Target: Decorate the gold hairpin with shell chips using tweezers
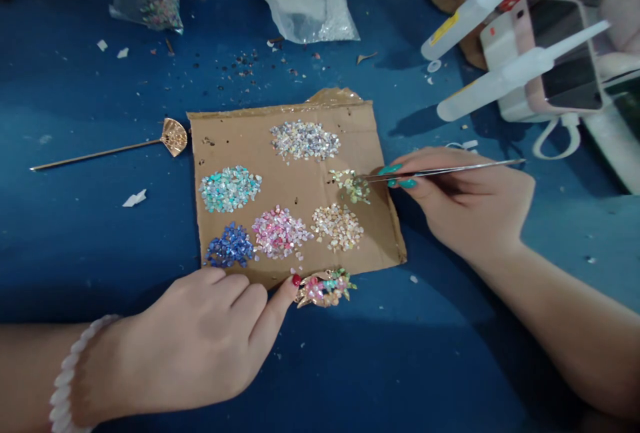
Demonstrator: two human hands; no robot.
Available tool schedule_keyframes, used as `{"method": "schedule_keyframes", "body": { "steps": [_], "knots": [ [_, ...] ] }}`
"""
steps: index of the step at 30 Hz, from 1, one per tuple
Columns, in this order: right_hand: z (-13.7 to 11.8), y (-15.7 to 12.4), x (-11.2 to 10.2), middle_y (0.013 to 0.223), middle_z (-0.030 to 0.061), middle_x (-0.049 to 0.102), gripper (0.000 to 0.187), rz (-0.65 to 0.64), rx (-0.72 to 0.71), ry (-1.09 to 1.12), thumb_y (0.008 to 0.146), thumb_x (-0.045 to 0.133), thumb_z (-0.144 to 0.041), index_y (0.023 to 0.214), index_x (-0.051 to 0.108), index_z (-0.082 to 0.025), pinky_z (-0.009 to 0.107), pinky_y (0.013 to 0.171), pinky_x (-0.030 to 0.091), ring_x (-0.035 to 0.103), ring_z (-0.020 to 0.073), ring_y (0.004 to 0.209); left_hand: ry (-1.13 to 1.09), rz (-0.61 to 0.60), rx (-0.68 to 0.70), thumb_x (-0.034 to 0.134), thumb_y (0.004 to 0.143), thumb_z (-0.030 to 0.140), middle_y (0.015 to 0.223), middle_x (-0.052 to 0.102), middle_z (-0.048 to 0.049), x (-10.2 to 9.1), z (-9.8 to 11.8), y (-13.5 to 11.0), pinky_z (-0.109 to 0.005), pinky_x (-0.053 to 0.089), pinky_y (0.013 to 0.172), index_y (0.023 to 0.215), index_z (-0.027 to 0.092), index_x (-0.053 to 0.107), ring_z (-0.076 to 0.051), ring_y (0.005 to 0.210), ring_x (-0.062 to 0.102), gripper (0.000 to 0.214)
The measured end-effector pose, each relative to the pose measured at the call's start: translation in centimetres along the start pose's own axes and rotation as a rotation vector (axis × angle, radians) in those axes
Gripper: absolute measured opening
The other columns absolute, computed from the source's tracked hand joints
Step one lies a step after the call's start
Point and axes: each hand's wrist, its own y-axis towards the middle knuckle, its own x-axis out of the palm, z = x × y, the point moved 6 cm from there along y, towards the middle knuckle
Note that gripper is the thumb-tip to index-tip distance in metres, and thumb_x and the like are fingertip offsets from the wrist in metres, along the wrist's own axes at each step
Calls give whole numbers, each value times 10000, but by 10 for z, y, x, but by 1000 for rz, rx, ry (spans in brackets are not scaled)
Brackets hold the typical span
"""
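My right hand (465,203) pinches a pair of metal tweezers (435,172), whose tips reach into a small pile of green stone chips (354,188) on a piece of cardboard (290,183). In front of the cardboard lies a gold-coloured metal ornament (325,288) set with pink, turquoise, green and peach chips. My left hand (200,340) is closed, its red-nailed thumb against the ornament's left end; its curled fingers are partly hidden. Other chips lie in separate piles: silvery white (305,140), turquoise (230,188), dark blue (230,245), pink (280,232) and peach (337,226).
Left of the cardboard lies a hairpin (173,137) with a fan-shaped end. Two plastic bags, one with mixed chips (163,6) and one whitish (310,6), lie behind. At right are two white applicator bottles (495,83) and a white device with a dark screen (565,53).
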Motion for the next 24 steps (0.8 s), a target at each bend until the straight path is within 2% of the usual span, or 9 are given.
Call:
{"method": "schedule_keyframes", "body": {
  "steps": [9,16,24],
  "knots": [
    [-2,-4,2,827,-53,723,172,1,49,-39,782,654,-133,835,694,-291,289,677,565,689,142,768,-9,10,0,299,882,0,636,526,5,1,1,-1,-320,444,420,1224,6,495,-163,511,535,395],
    [-5,-4,-1,799,-57,724,169,40,31,-54,764,668,-123,811,697,-282,265,661,568,688,131,734,-21,12,2,310,872,-8,630,530,4,0,0,-1,-320,452,414,1220,8,503,-161,500,534,399],
    [-5,-2,-1,792,-46,725,135,14,39,-62,777,660,-137,795,697,-266,253,647,553,687,128,731,-20,-1,-6,316,877,-5,640,533,3,1,0,-1,-321,456,423,1227,16,500,-163,513,542,396]
  ]
}}
